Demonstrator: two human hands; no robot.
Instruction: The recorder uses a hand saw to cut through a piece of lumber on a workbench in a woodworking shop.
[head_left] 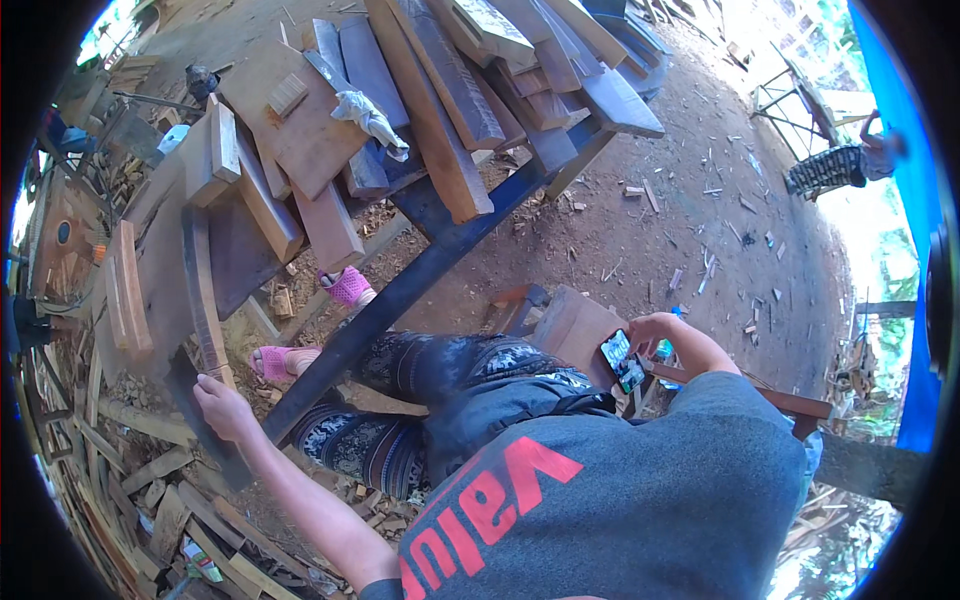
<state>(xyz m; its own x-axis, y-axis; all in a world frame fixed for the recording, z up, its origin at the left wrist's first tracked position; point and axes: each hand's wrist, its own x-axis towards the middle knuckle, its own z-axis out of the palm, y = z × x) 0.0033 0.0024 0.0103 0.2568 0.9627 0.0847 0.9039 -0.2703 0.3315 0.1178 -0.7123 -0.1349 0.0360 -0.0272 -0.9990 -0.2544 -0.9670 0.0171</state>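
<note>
My right hand [653,330] is closed round the edge of a smartphone [622,362] with a lit screen, held low at my right side. On the left, my left arm reaches out, and my left hand [226,408] has its fingers curled at the near end of a long thin wooden strip [203,290]. What its fingers hold is hidden, though they are next to the strip and a dark frame edge [210,430]. The strip lies along a workbench [350,355] with a dark metal frame.
Planks [430,120] and wood blocks are heaped on the bench, with a pale crumpled cloth [370,122] on them. Wooden scraps [170,520] pile up at lower left. A wooden seat [578,328] stands by my right side. Another person [850,165] is at far right, near a blue tarp [915,250].
</note>
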